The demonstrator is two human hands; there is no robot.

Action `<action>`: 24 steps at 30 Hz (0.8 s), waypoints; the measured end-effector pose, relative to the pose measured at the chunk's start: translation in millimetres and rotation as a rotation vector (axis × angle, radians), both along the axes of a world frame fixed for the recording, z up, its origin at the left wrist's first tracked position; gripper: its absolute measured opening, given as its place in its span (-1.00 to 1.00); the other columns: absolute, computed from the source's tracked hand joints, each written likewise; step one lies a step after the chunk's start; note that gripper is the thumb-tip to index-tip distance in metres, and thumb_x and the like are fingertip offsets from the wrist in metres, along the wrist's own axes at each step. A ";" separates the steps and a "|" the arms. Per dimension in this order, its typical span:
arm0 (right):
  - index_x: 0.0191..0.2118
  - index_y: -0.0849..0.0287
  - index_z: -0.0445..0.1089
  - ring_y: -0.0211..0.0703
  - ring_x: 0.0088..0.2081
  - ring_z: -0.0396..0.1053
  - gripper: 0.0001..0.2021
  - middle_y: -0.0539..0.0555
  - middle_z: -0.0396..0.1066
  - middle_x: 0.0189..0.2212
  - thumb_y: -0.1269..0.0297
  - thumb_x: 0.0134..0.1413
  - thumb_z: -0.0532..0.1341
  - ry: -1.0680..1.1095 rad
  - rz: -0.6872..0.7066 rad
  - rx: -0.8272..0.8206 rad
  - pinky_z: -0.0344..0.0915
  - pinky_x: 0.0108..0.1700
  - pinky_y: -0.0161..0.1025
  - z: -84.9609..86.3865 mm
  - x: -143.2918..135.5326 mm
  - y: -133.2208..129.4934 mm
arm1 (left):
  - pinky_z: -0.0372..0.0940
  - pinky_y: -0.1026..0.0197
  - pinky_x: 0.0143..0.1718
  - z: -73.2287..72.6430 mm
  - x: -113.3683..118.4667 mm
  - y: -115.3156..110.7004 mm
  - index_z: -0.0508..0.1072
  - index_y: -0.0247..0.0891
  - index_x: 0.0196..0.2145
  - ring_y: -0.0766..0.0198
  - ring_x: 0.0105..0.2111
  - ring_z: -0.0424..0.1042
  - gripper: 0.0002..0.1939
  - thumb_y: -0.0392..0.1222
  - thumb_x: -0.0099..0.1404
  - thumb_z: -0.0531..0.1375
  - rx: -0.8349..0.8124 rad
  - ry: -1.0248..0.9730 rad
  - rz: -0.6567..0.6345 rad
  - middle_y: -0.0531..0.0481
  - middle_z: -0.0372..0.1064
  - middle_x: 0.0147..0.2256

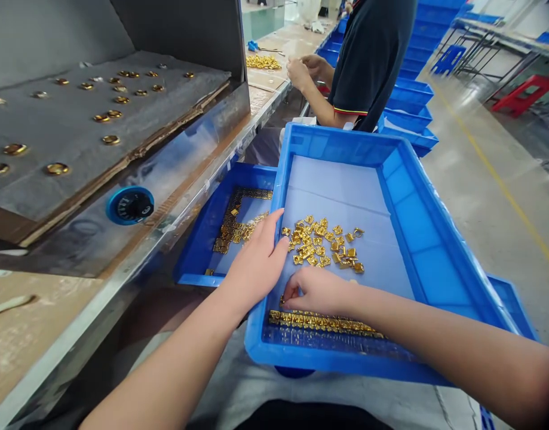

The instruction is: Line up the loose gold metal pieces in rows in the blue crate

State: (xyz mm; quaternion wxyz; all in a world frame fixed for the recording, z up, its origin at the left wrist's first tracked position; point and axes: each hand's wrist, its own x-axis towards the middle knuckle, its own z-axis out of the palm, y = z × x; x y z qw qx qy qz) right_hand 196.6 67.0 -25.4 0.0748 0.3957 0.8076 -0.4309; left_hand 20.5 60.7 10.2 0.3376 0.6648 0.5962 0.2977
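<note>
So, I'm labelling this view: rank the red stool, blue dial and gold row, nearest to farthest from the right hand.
1. Gold row, just below the right hand
2. Blue dial, off left
3. Red stool, far right background

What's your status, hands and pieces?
Right hand pinching small gold piece above gold row. Left hand on tray's left rim. Loose gold pile beyond.

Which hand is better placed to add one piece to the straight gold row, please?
Probably the right hand: its fingers seem to pinch a small gold metal piece beside the row of square gold pieces. The left hand is on the large blue plastic tray's rim.
</note>
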 end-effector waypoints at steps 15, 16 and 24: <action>-0.28 0.08 0.61 -0.29 -0.43 0.34 -0.81 -0.06 0.49 -0.43 0.10 0.06 0.39 -0.041 0.015 0.018 0.15 -0.40 -0.31 18.6 9.5 17.4 | 0.01 -0.20 0.41 -0.9 0.4 0.9 0.05 0.00 0.39 0.01 0.37 0.07 -0.46 -0.11 0.51 0.01 0.009 -0.006 0.009 0.00 -0.01 0.40; -0.28 0.09 0.59 -0.27 -0.40 0.35 -0.83 -0.04 0.49 -0.42 0.12 0.10 0.37 -0.045 -0.003 0.097 0.17 -0.37 -0.30 21.0 13.0 23.8 | 0.02 -0.19 0.41 -1.0 0.4 1.1 0.05 0.01 0.39 0.01 0.37 0.07 -0.46 -0.11 0.51 0.00 0.007 -0.006 0.008 0.00 -0.01 0.40; -0.14 0.11 0.54 -0.11 -0.21 0.47 -0.83 0.06 0.52 -0.17 0.22 0.31 0.21 -0.240 0.142 0.564 0.19 -0.32 -0.26 17.8 21.6 53.3 | 0.00 -0.19 0.41 3.2 0.6 1.9 0.02 0.01 0.40 0.06 0.39 0.02 -0.45 -0.09 0.51 -0.01 -0.034 0.002 0.005 0.02 -0.04 0.41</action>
